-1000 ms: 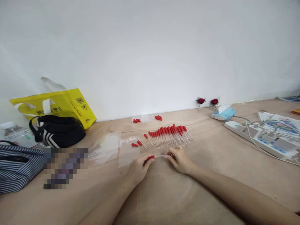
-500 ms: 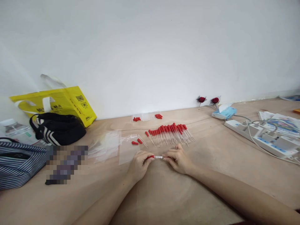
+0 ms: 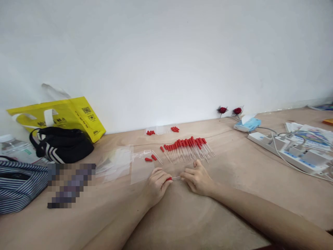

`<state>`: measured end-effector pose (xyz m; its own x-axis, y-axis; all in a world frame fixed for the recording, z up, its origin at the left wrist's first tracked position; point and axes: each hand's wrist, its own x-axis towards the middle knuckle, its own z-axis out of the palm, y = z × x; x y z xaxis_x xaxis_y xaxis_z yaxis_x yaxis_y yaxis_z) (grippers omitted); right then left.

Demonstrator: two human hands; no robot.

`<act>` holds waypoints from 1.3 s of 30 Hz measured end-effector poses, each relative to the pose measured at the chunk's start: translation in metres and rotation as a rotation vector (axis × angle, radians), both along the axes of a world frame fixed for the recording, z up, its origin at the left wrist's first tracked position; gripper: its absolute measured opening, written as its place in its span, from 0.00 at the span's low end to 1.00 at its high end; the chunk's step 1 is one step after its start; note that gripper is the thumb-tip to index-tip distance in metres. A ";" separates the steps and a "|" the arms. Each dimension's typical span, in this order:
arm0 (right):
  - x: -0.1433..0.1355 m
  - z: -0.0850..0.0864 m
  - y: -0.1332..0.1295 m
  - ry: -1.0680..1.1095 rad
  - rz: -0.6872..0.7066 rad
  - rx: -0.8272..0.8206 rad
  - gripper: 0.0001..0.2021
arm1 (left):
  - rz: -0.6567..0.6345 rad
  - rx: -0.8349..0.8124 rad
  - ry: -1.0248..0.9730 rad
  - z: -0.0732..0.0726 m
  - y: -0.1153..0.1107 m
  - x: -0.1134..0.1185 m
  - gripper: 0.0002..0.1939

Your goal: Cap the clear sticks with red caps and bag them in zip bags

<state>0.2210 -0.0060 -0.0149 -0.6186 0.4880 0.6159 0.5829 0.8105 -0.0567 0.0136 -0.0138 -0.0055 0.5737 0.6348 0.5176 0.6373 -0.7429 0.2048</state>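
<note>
Pinched in my left hand (image 3: 157,185) is a red rubber bulb (image 3: 169,178), mostly covered by the fingers. A thin clear tube (image 3: 176,177) runs from it to my right hand (image 3: 197,178), whose thumb and fingers close on the tube's other end. Beyond my hands lies a row of several droppers (image 3: 187,147) with red bulbs and clear stems. Left of the row, two loose red bulbs (image 3: 148,159) and a couple of bare tubes (image 3: 157,157) rest on or beside a clear plastic bag (image 3: 139,170).
More clear bags (image 3: 117,161) lie left, near a black pouch (image 3: 70,144), yellow bag (image 3: 91,121) and striped bag (image 3: 18,187). Small bags with red bulbs (image 3: 150,132) lie by the wall. A power strip (image 3: 265,142), tissue pack (image 3: 248,124) and two dark red flowers (image 3: 237,110) stand right.
My left fingers now cover more of the red bulb, and the tube between my hands has dropped slightly. The whole view has shifted a little.
</note>
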 end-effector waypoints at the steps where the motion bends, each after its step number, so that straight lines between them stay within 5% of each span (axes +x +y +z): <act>1: 0.000 -0.001 0.000 0.008 0.008 0.016 0.12 | -0.002 0.003 0.009 0.001 -0.001 0.000 0.10; 26: -0.003 0.006 0.005 -0.048 -0.041 -0.129 0.10 | 0.073 0.042 -0.010 0.012 0.009 -0.014 0.07; 33: -0.019 0.001 0.023 0.140 -0.341 -0.238 0.11 | 0.482 0.091 -0.009 0.000 0.031 -0.046 0.15; 39: -0.056 0.008 0.049 0.190 -0.541 -0.314 0.10 | 0.570 -0.011 0.062 -0.017 0.048 -0.065 0.16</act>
